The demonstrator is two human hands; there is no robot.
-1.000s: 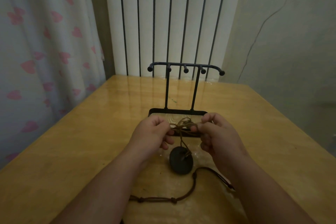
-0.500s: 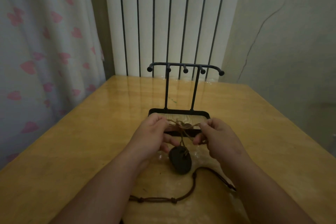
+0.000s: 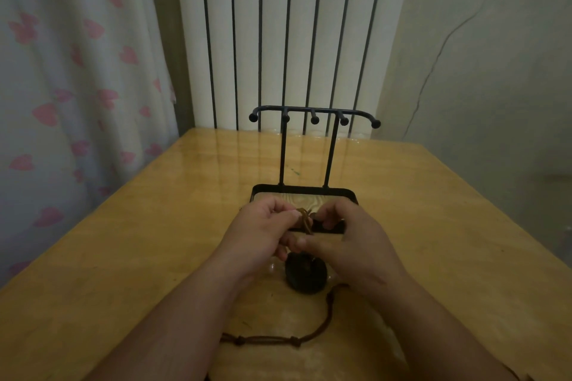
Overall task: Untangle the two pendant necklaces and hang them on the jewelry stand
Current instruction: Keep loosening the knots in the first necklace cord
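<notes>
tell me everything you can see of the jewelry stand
The stand is black metal, upright on the table: a top bar with five ball-tipped pegs, two posts, a rimmed tray base with a wood-grain floor. Nothing hangs on it. The left hand and right hand, pinching a cord, hide part of its near rim.

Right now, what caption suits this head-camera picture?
Left hand and right hand pinch tangled brown cords above a dark pendant, before the jewelry stand.

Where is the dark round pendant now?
Head view, centre: the dark pendant is just below the left hand and right hand, in front of the jewelry stand.
</notes>
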